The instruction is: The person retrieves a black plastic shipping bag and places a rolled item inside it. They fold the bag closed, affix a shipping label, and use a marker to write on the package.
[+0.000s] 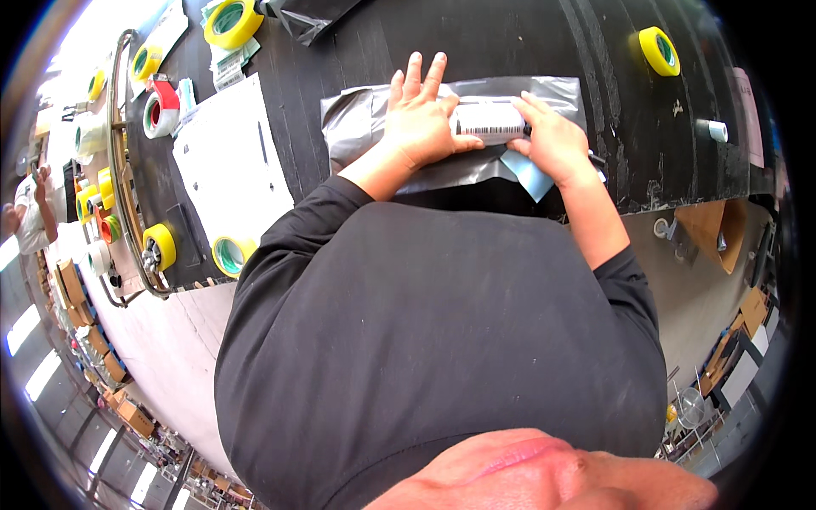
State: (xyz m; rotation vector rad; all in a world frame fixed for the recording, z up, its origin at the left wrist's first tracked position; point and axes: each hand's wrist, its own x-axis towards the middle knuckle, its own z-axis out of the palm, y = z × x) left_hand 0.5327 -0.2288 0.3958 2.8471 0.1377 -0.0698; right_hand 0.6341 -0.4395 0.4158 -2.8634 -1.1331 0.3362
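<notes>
A grey plastic mailer bag point(357, 119) lies flat on the black table point(527, 42). On it sits a white label point(486, 121) with a barcode. My left hand point(418, 119) lies flat, fingers spread, pressing the bag and the label's left end. My right hand point(551, 140) presses the label's right end with its fingertips. A light blue backing sheet point(525, 174) sticks out under my right hand.
Yellow tape rolls sit at the back point(232, 22), far right point(660, 51) and front left point(160, 246). A red-and-white tape dispenser point(160, 110) and white paper sheets point(229, 161) lie left. A wire rack with more rolls point(100, 187) stands further left. Another person point(30, 212) is at the far left.
</notes>
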